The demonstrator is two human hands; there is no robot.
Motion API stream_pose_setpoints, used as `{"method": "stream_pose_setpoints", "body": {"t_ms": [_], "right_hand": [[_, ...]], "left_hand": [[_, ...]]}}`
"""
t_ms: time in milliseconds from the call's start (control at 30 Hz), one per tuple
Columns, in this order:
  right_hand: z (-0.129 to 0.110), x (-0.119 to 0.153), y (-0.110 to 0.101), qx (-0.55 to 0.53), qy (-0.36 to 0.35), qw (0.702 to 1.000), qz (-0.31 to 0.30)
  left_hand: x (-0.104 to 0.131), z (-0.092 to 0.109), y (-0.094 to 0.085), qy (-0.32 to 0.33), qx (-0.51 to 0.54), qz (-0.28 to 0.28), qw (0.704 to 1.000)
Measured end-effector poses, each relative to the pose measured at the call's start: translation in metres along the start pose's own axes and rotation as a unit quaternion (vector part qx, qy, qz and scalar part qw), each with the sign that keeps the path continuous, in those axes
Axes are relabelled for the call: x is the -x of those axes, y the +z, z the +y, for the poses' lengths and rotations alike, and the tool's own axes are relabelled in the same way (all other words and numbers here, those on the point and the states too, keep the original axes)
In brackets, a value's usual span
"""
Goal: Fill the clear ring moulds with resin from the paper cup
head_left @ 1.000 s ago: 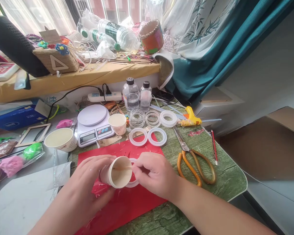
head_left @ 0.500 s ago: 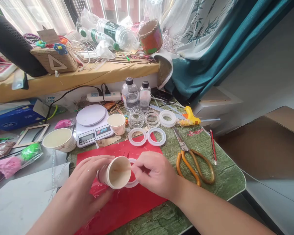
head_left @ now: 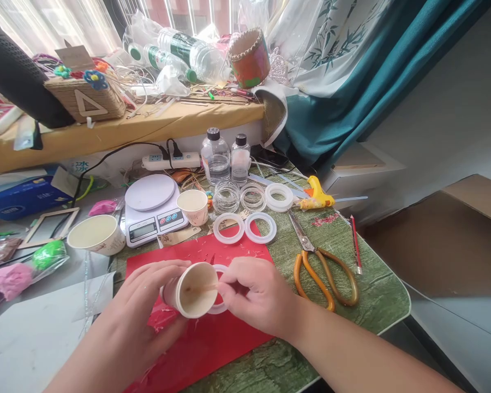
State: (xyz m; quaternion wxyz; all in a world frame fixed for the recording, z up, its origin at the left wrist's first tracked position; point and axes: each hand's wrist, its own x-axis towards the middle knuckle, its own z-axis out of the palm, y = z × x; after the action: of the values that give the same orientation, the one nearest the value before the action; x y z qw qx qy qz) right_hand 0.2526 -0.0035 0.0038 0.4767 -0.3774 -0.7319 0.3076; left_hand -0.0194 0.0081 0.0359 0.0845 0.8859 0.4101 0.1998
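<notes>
A paper cup [head_left: 196, 300], tilted with its mouth toward the camera, is held by my left hand [head_left: 137, 316], whose fingers wrap round its left side. My right hand [head_left: 257, 295] pinches a thin wooden stick [head_left: 208, 287] that reaches into the cup. Behind the cup and my right fingers, a white ring mould [head_left: 220, 307] lies partly hidden on the red sheet [head_left: 213, 349]. Two more ring moulds, a left one [head_left: 228, 228] and a right one [head_left: 261, 227], rest at the sheet's far edge.
Orange-handled scissors [head_left: 311, 256] lie right of the sheet, near a red pencil [head_left: 355, 245] and a yellow glue gun [head_left: 317, 195]. Farther back are a kitchen scale [head_left: 151, 194], a small paper cup [head_left: 193, 207], clear rings [head_left: 226, 197] and two bottles [head_left: 217, 158]. A large paper cup [head_left: 117, 240] stands left.
The stick has shifted inside the cup and more of it shows. Both hands keep their hold, and the whole view has moved slightly.
</notes>
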Motion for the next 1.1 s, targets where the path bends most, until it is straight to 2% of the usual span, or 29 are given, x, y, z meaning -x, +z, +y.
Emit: {"method": "stream_pose_setpoints", "body": {"t_ms": [133, 300, 433, 600, 833, 1000, 1100], "right_hand": [[0.000, -0.001, 0.000, 0.013, 0.023, 0.999, 0.033], [0.000, -0.002, -0.001, -0.018, 0.029, 0.999, 0.023], [0.000, -0.003, -0.003, -0.020, 0.053, 0.997, 0.045], [0.002, -0.003, -0.007, -0.081, 0.094, 0.989, 0.080], [0.005, -0.003, -0.001, -0.101, 0.130, 0.985, 0.046], [0.006, -0.004, -0.001, -0.133, 0.117, 0.984, 0.032], [0.008, -0.003, -0.002, -0.131, 0.126, 0.982, 0.057]], "left_hand": [[-0.001, -0.001, 0.000, -0.005, -0.004, -0.004, 1.000], [-0.002, 0.002, -0.002, -0.006, 0.009, 0.010, 1.000], [0.003, -0.005, -0.002, -0.017, -0.001, -0.011, 1.000], [0.008, -0.013, -0.003, -0.064, -0.017, -0.012, 0.998], [0.006, 0.007, 0.000, -0.191, 0.023, 0.003, 0.981], [0.006, 0.008, 0.002, -0.183, 0.047, 0.023, 0.982], [0.006, 0.004, 0.002, -0.223, 0.059, 0.039, 0.972]]}}
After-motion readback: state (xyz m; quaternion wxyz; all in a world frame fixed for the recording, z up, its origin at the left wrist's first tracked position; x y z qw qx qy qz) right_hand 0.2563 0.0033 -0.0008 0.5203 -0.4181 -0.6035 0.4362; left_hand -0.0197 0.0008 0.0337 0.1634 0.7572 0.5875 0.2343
